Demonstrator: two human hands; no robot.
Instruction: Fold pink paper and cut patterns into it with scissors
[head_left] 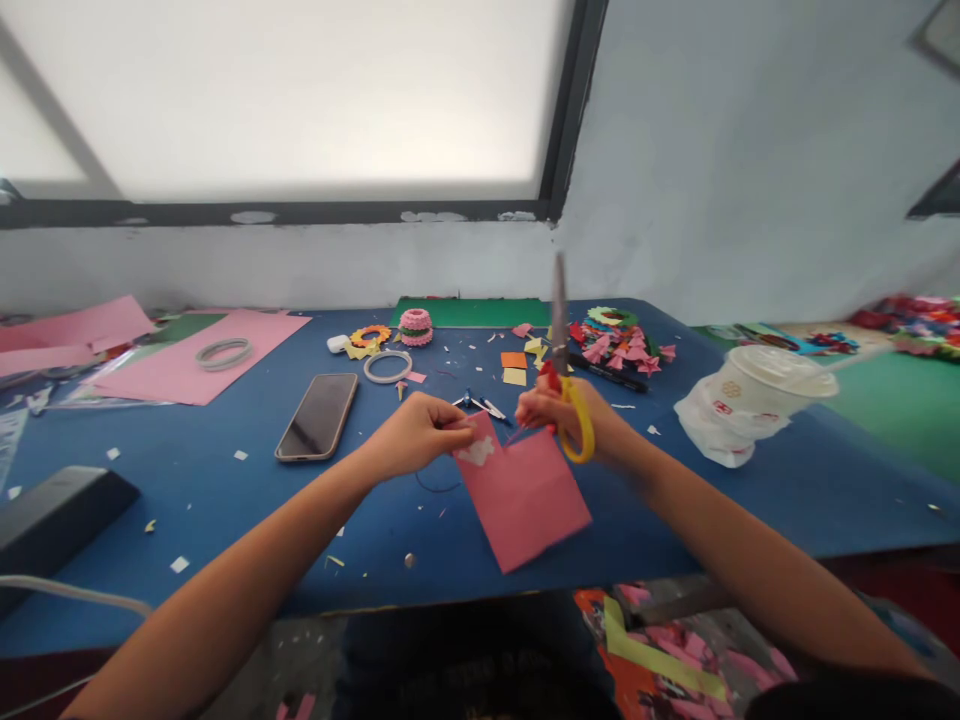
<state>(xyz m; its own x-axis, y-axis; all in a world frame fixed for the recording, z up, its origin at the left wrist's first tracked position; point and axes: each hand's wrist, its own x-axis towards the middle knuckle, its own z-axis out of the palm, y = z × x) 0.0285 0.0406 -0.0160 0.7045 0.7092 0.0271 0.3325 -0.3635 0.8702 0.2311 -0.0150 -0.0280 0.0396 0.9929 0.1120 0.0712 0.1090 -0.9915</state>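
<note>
A sheet of pink paper (526, 498) with a notch in its top edge and a whitish patch near its left corner hangs over the table's front. My left hand (416, 435) pinches that left corner between thumb and fingers. Scissors (560, 320) with yellow handles are held in my right hand (574, 408), blades pointing up and away from the sheet. The right fingertips are closed at the notch; whether they also grip the paper or a thin strand there, I cannot tell. Just beyond the hands lies a blue-and-silver compass (491, 408), partly hidden.
A phone (317, 417) and a white ring (388, 367) lie left on the blue table (247, 520). Orange and yellow paper squares (514, 368), a black marker (611, 372) and folded paper pieces (619, 345) are behind. At right stands a bagged cup (750, 395) with a straw.
</note>
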